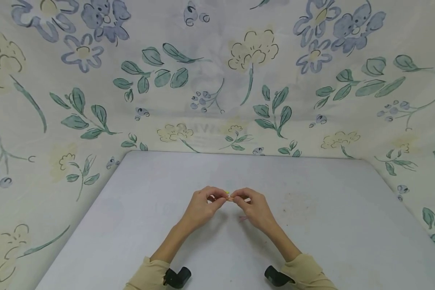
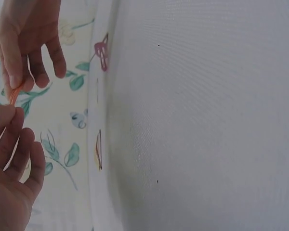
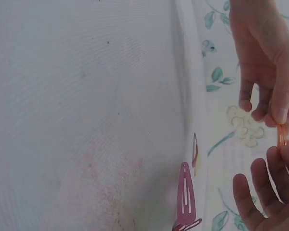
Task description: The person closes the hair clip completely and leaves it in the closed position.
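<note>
In front of me, over the table, both hands meet at a small orange hair clip (image 1: 230, 198). My left hand (image 1: 200, 207) pinches one end between thumb and index finger. The other end is pinched the same way by my right hand (image 1: 255, 209). Fingertips cover much of the clip, and only a short orange strip (image 3: 281, 135) shows between them in the right wrist view. The remaining fingers of each hand are loosely spread. Under the right hand lies a pink snap hair clip (image 3: 185, 197). A yellow and dark red clip (image 2: 98, 151) lies farther back on the table.
The white tabletop (image 1: 148, 181) carries small specks on its right side. A flower-patterned cloth (image 1: 210, 96) rises behind the table and along its sides. Each wrist bears a black camera mount (image 1: 177, 278) close to the cuff.
</note>
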`<state>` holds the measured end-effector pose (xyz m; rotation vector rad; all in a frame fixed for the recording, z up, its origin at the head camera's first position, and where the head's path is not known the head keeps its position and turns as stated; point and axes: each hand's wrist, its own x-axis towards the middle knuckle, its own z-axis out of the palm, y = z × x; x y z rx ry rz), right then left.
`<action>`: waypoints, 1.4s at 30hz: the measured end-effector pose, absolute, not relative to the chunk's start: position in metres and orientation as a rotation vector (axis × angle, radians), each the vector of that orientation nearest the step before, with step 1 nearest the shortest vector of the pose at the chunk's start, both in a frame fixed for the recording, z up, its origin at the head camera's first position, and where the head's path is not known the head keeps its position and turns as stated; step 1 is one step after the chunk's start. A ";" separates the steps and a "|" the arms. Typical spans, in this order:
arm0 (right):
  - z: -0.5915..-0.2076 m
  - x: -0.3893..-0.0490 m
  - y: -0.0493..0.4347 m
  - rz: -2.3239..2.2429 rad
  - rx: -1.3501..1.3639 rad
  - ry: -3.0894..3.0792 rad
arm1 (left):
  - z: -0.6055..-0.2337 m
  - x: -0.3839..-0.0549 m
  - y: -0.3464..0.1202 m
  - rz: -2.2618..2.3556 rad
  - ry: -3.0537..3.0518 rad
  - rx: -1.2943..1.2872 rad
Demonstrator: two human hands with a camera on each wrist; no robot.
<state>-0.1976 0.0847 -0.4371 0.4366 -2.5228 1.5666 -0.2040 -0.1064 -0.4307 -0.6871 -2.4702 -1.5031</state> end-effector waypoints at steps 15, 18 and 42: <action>-0.436 -0.199 0.084 1.565 0.380 -2.512 | -0.433 -0.205 -0.104 -1.460 -2.461 -0.677; -0.436 -0.199 0.083 1.565 0.377 -2.521 | -0.432 -0.205 -0.104 -1.445 -2.466 -0.671; -0.431 -0.209 0.076 1.243 0.511 -2.665 | -0.435 -0.210 -0.109 -1.265 -2.497 -0.577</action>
